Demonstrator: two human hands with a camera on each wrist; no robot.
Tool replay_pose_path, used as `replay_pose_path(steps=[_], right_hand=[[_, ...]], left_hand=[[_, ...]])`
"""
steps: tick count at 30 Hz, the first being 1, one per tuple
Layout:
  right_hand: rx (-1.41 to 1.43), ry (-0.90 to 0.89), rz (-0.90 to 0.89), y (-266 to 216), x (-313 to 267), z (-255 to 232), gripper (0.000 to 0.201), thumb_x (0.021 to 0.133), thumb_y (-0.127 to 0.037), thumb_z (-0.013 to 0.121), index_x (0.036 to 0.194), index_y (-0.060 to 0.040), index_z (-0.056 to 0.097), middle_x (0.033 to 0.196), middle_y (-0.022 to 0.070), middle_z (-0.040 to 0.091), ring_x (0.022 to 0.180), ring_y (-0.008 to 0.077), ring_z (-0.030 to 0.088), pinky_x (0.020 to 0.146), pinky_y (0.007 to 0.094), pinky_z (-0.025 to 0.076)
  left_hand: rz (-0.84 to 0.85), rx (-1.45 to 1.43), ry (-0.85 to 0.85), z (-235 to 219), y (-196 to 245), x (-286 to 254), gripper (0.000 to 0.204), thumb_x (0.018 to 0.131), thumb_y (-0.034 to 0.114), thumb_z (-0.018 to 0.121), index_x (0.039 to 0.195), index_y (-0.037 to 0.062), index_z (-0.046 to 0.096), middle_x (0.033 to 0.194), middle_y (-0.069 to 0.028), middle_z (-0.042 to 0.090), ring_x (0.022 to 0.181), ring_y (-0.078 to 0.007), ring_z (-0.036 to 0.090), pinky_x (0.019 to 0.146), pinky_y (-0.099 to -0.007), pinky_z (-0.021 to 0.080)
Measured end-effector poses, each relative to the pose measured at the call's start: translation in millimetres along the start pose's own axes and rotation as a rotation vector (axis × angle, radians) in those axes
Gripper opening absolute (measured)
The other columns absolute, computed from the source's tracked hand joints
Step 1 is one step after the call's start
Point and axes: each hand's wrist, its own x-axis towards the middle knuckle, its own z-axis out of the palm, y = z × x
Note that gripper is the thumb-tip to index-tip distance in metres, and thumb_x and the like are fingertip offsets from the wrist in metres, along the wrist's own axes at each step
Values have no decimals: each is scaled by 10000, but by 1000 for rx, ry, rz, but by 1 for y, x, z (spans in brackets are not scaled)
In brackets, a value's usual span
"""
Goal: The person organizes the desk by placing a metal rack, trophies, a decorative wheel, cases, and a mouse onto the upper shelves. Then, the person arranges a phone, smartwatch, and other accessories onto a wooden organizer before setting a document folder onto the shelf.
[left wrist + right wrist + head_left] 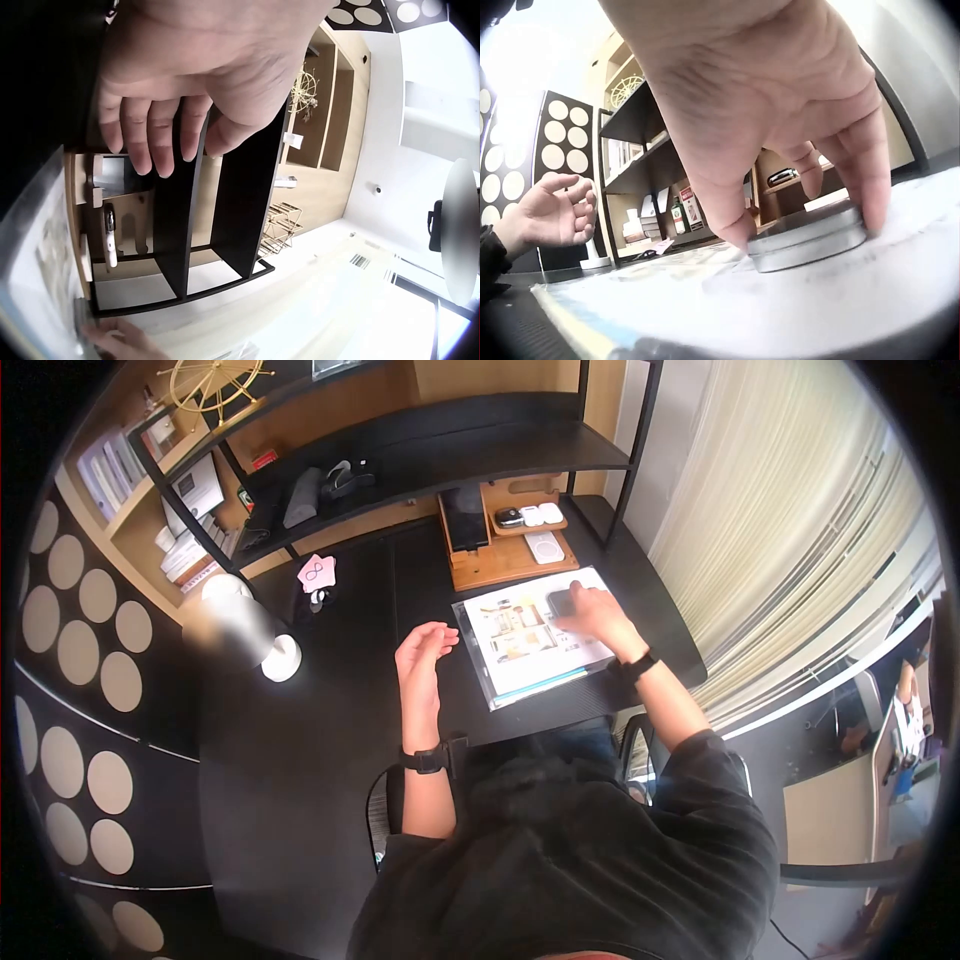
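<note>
My right hand [598,612] pinches a flat grey metal case with rounded corners [810,244], thumb at one side and fingers at the other. The case lies low over a stack of printed sheets in a clear sleeve [530,672]; in the head view the hand partly covers it [560,603]. The top sheet shows coloured pictures of rooms. To the left of the sheets my left hand [425,655] is held above the black desk, its fingers loosely bent and holding nothing. In the left wrist view its fingers [161,135] hang relaxed.
Behind the sheets stands a wooden organizer [515,565] with a dark phone-like slab, small cases and a white round-faced pad. A black shelf [480,450] spans the back. A white lamp base [281,659] and pink star-shaped notes [317,572] are at left; pale blinds [770,520] hang at right.
</note>
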Motion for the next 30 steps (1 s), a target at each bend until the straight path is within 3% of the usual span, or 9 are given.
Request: replay_pose_path(steps=[3, 6, 9, 11, 16, 23, 27, 30], right_hand=[[53, -16, 11, -18, 28, -8, 609, 732, -398, 774, 1073, 75, 600, 927, 270, 713, 917, 390, 705, 832, 446, 554], [44, 94, -28, -33, 63, -1, 611, 728, -391, 776, 1079, 77, 599, 912, 249, 719, 899, 385, 709, 827, 446, 554], [-24, 160, -75, -53, 96, 5, 578, 743, -377, 765, 1091, 57, 606, 929, 225, 728, 898, 371, 715, 821, 435, 562], [-108, 84, -37, -63, 115, 9, 535, 756, -365, 753, 1087, 35, 620, 952, 209, 734, 909, 355, 720, 811, 426, 572], [-122, 161, 8, -63, 146, 39, 452, 797, -339, 732, 1076, 4, 644, 941, 175, 747, 919, 328, 730, 804, 431, 579], [-132, 274, 13, -54, 146, 58, 416, 863, -411, 710, 1025, -30, 673, 931, 177, 745, 885, 334, 729, 804, 442, 575], [13, 282, -46, -52, 120, 33, 472, 873, -460, 697, 1057, -26, 676, 892, 210, 727, 884, 375, 708, 792, 453, 561], [66, 177, 15, -47, 68, -8, 505, 865, -478, 692, 1157, -66, 679, 999, 191, 731, 977, 357, 696, 852, 457, 545]], left_hand=[[8, 0, 22, -7, 2, 1, 176, 1014, 117, 576, 1093, -10, 669, 1002, -124, 725, 931, -194, 701, 835, -299, 531], [11, -15, 40, -9, 4, 2, 178, 1014, 120, 579, 1095, -10, 669, 1000, -125, 725, 928, -196, 701, 835, -300, 533], [8, -27, 42, -11, 0, 5, 180, 1014, 124, 582, 1096, -11, 669, 999, -127, 725, 923, -197, 702, 833, -300, 536], [4, -26, 40, -13, 1, 8, 181, 1014, 125, 583, 1095, -11, 669, 999, -128, 725, 920, -197, 703, 831, -301, 538], [6, -39, 61, -18, 2, 10, 181, 1013, 127, 585, 1093, -13, 668, 998, -130, 725, 911, -195, 704, 826, -301, 540], [-8, -67, 61, -13, 3, 6, 175, 997, 132, 610, 1077, -5, 682, 983, -109, 727, 906, -174, 692, 822, -280, 514], [-18, -65, 46, -14, 6, 5, 178, 997, 137, 611, 1079, -5, 680, 981, -111, 727, 910, -178, 696, 828, -281, 515], [-38, -82, 38, -16, 7, 5, 179, 998, 143, 610, 1081, 0, 681, 981, -107, 729, 913, -180, 698, 828, -276, 515]])
